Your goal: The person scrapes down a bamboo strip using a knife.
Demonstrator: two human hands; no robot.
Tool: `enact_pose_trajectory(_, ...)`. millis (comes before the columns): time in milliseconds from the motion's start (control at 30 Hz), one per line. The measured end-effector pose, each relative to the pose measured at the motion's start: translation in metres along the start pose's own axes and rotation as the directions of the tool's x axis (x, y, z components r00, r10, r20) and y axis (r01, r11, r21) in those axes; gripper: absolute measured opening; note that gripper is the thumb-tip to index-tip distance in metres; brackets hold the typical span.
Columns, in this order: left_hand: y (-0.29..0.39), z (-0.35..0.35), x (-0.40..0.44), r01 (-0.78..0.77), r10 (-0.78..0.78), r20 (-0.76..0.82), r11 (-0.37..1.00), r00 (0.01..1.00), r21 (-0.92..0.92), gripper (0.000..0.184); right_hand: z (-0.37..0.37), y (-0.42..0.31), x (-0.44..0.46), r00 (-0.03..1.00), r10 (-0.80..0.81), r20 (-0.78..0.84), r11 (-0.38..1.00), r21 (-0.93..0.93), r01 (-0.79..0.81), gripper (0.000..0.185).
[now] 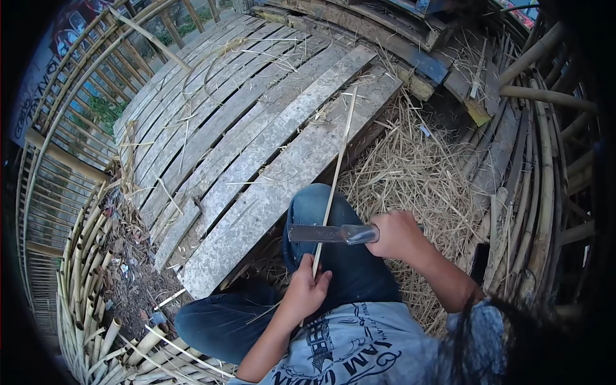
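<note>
Across my lap runs a long thin bamboo strip (338, 160), its far end over the edge of the wooden platform. My left hand (306, 290) is closed around the strip near its lower end. In my right hand (396, 235) I grip a knife (317, 233) with a broad flat blade pointing left. The blade crosses the strip just above my left hand, over my jeans. Whether its edge presses into the strip I cannot tell. The part of the knife's handle inside my fist is hidden.
A slatted wooden platform (224, 154) lies ahead, with loose shavings on it. A thick heap of bamboo shavings (417, 173) covers the ground at right. Bamboo poles (544, 173) lean along the right side. Cut bamboo pieces (83, 282) line the left, below a bamboo fence (70, 115).
</note>
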State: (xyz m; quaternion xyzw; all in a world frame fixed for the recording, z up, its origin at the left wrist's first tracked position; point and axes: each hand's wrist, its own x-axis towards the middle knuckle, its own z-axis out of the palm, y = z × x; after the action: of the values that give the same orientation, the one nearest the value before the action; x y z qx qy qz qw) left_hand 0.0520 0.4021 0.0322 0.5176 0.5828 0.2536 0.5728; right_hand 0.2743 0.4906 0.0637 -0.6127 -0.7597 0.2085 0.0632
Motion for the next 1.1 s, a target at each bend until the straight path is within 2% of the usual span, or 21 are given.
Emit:
enact_pose_trajectory(67,0.005,0.0,0.003,0.019,-0.019,-0.004,0.999,1.0,0.032,0.021,0.009,0.0,0.014,0.988,-0.09,0.125,0.99,-0.1,0.103,0.02)
enact_pose_trajectory(167,-0.001,0.002,0.002,0.017,-0.011,-0.052,0.993,0.999,0.118,0.024,0.009,0.004,0.025,0.98,-0.12,0.158,0.986,-0.093,0.135,0.019)
enact_pose_trajectory(233,-0.009,0.01,0.001,-0.105,0.141,-0.158,0.971,0.977,0.217,0.025,0.008,0.007,0.027,0.979,-0.126,0.158,0.983,-0.112,0.144,0.019)
enact_pose_trajectory(367,0.0,0.011,0.0,-0.112,0.144,-0.158,0.975,0.977,0.194,0.023,0.013,0.019,0.033,0.991,-0.055,0.12,0.984,-0.162,0.074,0.02)
enact_pose_trajectory(400,0.005,0.008,-0.001,-0.069,0.093,-0.135,0.982,0.986,0.176,0.023,0.01,0.02,0.038,0.993,-0.053,0.107,0.982,-0.175,0.071,0.02)
enact_pose_trajectory(467,0.003,0.007,-0.006,-0.01,0.022,-0.101,0.993,0.995,0.12,0.024,0.004,0.022,0.045,0.997,0.052,0.056,0.995,-0.087,-0.047,0.021)
enact_pose_trajectory(533,0.006,0.007,-0.022,-0.017,0.034,-0.091,0.985,0.995,0.174,0.024,-0.01,0.091,0.068,0.951,0.235,-0.203,0.956,-0.13,-0.264,0.022)
enact_pose_trajectory(567,0.004,0.005,-0.029,-0.011,0.036,-0.1,0.972,0.994,0.234,0.024,-0.024,0.101,0.066,0.913,0.312,-0.262,0.932,-0.104,-0.348,0.023)
enact_pose_trajectory(600,-0.013,0.008,-0.031,-0.11,0.122,-0.087,0.986,0.989,0.127,0.025,-0.038,0.107,0.066,0.874,0.376,-0.309,0.905,-0.079,-0.418,0.024)
enact_pose_trajectory(667,-0.009,0.006,-0.034,-0.046,0.053,-0.085,0.995,0.995,0.087,0.025,-0.057,0.122,0.057,0.798,0.567,-0.206,0.823,0.192,-0.535,0.025)
enact_pose_trajectory(700,-0.007,0.004,-0.031,-0.005,0.009,-0.053,0.998,0.999,0.065,0.025,-0.055,0.123,0.051,0.794,0.57,-0.211,0.82,0.194,-0.538,0.025)
enact_pose_trajectory(767,-0.009,0.005,-0.021,0.025,-0.025,-0.021,0.999,0.999,0.026,0.025,-0.045,0.127,0.03,0.797,0.52,-0.305,0.849,0.083,-0.522,0.024)
enact_pose_trajectory(833,-0.011,0.004,-0.013,0.036,-0.038,-0.017,0.997,0.999,-0.074,0.024,-0.019,0.114,0.009,0.829,0.517,-0.213,0.856,0.133,-0.5,0.021)
enact_pose_trajectory(867,0.0,-0.001,-0.011,0.058,-0.057,0.01,0.997,0.998,-0.045,0.024,-0.008,0.099,0.001,0.847,0.494,-0.198,0.868,0.156,-0.471,0.02)
enact_pose_trajectory(933,-0.008,0.0,0.0,0.015,-0.015,0.0,1.0,1.0,-0.024,0.024,0.023,0.08,-0.011,0.912,0.365,-0.188,0.925,0.189,-0.331,0.017)
enact_pose_trajectory(1000,-0.008,-0.002,0.005,-0.01,0.01,-0.012,1.0,1.0,0.001,0.023,0.042,0.056,-0.013,0.959,0.183,-0.218,0.977,0.146,-0.153,0.016)
enact_pose_trajectory(1033,-0.003,0.0,0.006,-0.033,0.034,-0.031,0.999,0.999,0.011,0.023,0.045,0.042,-0.011,0.959,0.189,-0.211,0.974,0.161,-0.157,0.016)
enact_pose_trajectory(1100,-0.003,0.006,0.006,-0.055,0.057,-0.047,0.998,0.997,0.025,0.022,0.036,0.019,-0.003,0.994,-0.039,-0.101,0.985,0.163,0.056,0.018)
